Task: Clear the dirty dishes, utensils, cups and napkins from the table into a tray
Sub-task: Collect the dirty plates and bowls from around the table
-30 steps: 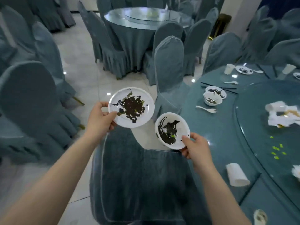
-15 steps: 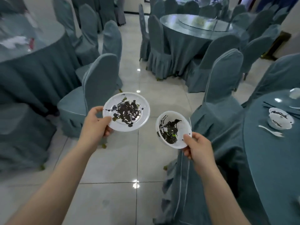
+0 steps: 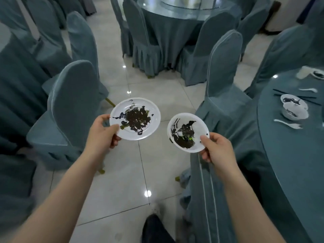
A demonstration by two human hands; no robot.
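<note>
My left hand (image 3: 101, 134) grips the near rim of a white plate (image 3: 154, 113) smeared with dark sauce, thumb on top. A smaller white bowl (image 3: 177, 120), also smeared dark, is held at its near edge by my right hand (image 3: 217, 149). Both dishes hang over the tiled floor, away from the table. On the round table (image 3: 287, 155) at the right lie a dirty bowl (image 3: 295, 113) on a saucer (image 3: 289, 99), a white spoon (image 3: 287, 124), black chopsticks (image 3: 294, 93), a second spoon (image 3: 308, 89) and a cup (image 3: 303, 72). No tray is in view.
Covered chairs stand close: one (image 3: 73, 109) on my left, one (image 3: 224, 76) at the right by the table, another chair back (image 3: 206, 199) under my right forearm. A second round table (image 3: 184, 13) stands ahead. Tiled floor (image 3: 122, 181) lies between them. My leg (image 3: 154, 228) shows below.
My view has swung left, away from the dirty table, toward the open floor. Both hands keep their hold on the plate and bowl, now over the tiles instead of the chair.
</note>
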